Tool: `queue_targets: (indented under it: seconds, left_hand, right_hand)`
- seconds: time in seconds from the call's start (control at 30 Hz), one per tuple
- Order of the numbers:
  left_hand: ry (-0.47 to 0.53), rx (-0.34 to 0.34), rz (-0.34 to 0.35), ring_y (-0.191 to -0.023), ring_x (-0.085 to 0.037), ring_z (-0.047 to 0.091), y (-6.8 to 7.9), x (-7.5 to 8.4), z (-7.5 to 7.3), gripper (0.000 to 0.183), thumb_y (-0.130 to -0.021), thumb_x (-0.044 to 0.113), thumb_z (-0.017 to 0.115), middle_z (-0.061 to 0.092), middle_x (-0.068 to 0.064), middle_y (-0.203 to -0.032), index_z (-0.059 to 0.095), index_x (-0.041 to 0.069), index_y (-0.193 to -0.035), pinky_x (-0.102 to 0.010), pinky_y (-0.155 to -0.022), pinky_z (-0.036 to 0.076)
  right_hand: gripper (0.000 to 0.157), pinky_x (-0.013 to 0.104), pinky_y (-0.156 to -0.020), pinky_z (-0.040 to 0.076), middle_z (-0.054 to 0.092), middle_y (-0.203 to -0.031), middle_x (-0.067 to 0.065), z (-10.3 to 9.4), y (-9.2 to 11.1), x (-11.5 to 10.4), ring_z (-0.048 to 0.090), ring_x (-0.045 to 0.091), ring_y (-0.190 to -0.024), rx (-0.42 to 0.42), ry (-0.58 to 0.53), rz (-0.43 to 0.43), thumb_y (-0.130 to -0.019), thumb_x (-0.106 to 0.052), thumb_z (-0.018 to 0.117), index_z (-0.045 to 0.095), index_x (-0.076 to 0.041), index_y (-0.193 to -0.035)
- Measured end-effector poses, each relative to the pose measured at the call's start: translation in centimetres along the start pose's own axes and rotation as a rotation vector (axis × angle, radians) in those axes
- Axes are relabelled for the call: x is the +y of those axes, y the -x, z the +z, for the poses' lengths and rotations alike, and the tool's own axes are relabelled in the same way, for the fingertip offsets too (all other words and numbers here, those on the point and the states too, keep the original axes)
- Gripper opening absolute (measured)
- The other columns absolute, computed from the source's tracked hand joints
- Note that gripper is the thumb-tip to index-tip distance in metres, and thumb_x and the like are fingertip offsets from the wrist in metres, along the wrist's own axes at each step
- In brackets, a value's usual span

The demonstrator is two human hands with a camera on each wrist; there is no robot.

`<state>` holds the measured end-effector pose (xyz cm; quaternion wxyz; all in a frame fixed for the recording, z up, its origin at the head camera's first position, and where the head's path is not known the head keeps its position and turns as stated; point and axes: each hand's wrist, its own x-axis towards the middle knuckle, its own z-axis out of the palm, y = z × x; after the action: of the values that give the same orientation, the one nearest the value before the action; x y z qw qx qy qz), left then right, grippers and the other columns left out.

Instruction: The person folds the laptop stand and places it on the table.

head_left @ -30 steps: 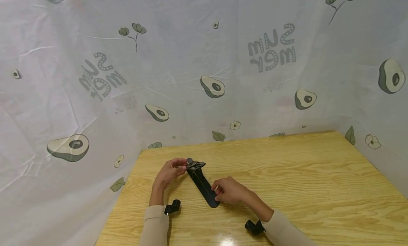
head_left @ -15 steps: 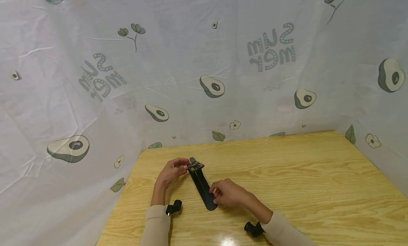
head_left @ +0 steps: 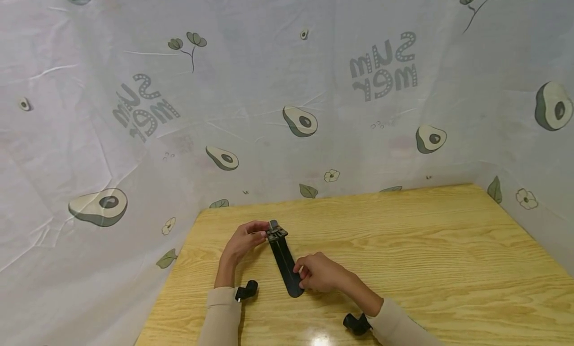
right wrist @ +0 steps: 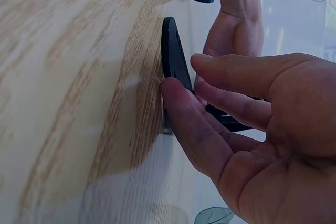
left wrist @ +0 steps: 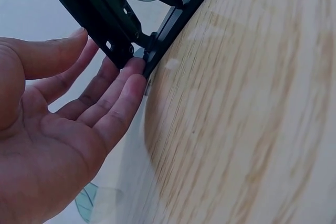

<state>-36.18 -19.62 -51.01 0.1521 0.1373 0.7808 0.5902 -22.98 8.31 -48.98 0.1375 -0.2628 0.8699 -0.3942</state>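
Observation:
A black folding stand [head_left: 284,263] lies on the wooden table [head_left: 403,246], its long flat plate running from far to near. My left hand [head_left: 244,239] is at its far hinged end; in the left wrist view the straight fingers [left wrist: 123,85] touch the hinge of the stand [left wrist: 113,9], with the thumb beside it. My right hand [head_left: 320,273] is at the near rounded end. The right wrist view shows the thumb [right wrist: 181,103] on the edge of the plate [right wrist: 172,56], with the other fingers on its far side, pinching it.
A printed white cloth [head_left: 287,86] hangs behind the table and along both its sides. The table's left edge [head_left: 179,281] lies close to my left forearm. Black wrist cameras sit on the left sleeve [head_left: 244,290] and the right sleeve [head_left: 357,322].
The stand's near end has swung slightly left with my right hand, and its far hinged part looks narrower. The left hand stays at the far end.

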Motion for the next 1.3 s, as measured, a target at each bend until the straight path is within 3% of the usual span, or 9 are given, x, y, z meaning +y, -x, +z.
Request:
queue_targets:
  seconds: [0.47,0.73,1.3]
  left_hand:
    - [0.003,0.003,-0.004,-0.127,-0.018,0.064,-0.1,0.1,0.4,0.041,-0.109,0.004,0.056,0.055,-0.027,-0.154,0.057,-0.004,-0.150,-0.044,-0.116,0.055]
    - [0.000,0.011,-0.001,-0.133,-0.024,0.062,-0.2,0.1,0.7,0.040,-0.110,0.007,0.057,0.056,-0.025,-0.154,0.058,-0.003,-0.149,-0.051,-0.120,0.051]
    - [-0.014,0.019,0.015,-0.140,-0.033,0.057,-0.3,0.2,1.3,0.038,-0.110,0.005,0.055,0.059,-0.023,-0.152,0.060,-0.002,-0.147,-0.055,-0.121,0.049]
  right_hand:
    - [0.030,0.023,-0.075,0.058,0.074,-0.098,0.006,0.4,0.0,-0.3,0.072,0.014,-0.087,-0.013,-0.008,-0.008,-0.093,-0.003,0.081,0.074,0.000,-0.122]
    - [0.030,0.022,-0.075,0.058,0.074,-0.098,0.006,0.5,0.0,-0.6,0.071,0.010,-0.085,-0.024,-0.015,-0.008,-0.093,-0.001,0.081,0.074,0.000,-0.122]
    - [0.031,0.021,-0.075,0.058,0.074,-0.099,0.004,1.1,-0.2,-0.8,0.069,0.008,-0.085,-0.033,-0.030,0.016,-0.092,0.000,0.080,0.075,-0.004,-0.122]
